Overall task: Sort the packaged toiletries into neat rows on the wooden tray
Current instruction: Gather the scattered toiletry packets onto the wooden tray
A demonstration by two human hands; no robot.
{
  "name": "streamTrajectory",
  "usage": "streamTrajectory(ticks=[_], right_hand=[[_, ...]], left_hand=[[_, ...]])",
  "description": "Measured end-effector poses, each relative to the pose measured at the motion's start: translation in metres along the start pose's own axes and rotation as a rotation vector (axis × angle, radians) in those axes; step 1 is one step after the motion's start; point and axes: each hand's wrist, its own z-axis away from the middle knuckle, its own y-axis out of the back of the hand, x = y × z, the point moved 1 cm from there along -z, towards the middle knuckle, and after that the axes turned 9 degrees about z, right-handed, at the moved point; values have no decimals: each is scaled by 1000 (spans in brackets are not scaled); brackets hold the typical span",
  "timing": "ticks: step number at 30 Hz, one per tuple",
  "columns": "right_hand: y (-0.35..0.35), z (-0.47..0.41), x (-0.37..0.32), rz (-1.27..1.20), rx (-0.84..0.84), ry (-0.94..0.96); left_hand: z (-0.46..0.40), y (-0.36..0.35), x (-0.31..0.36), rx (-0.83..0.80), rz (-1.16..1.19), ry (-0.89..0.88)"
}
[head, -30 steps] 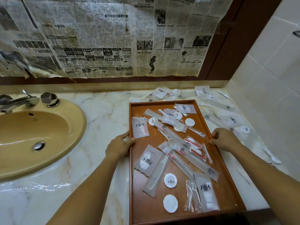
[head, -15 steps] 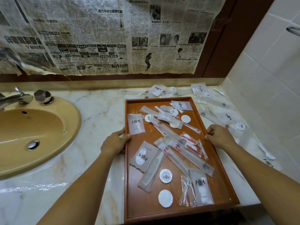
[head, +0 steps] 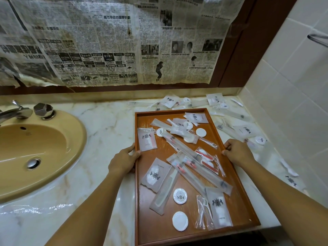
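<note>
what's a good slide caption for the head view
Left hand and right hand grip the side rims of a rectangular wooden tray of jumbled clear-packaged toiletries on a marble counter.

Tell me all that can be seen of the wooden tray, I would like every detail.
The wooden tray is a rectangle of reddish-brown, polished-looking wood with a low raised rim. It lies flat on the marble counter, to the right of the sink, long side running away from the camera. Packaged toiletries lie scattered in it, overlapping, not in rows. The left hand holds its left rim and the right hand grips its right rim.
</note>
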Motion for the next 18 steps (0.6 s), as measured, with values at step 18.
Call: streamTrajectory(ticks=[18], right_hand=[[10, -20, -64, -155, 70, 80]], left_hand=[[-33, 16, 82, 231, -250, -359]])
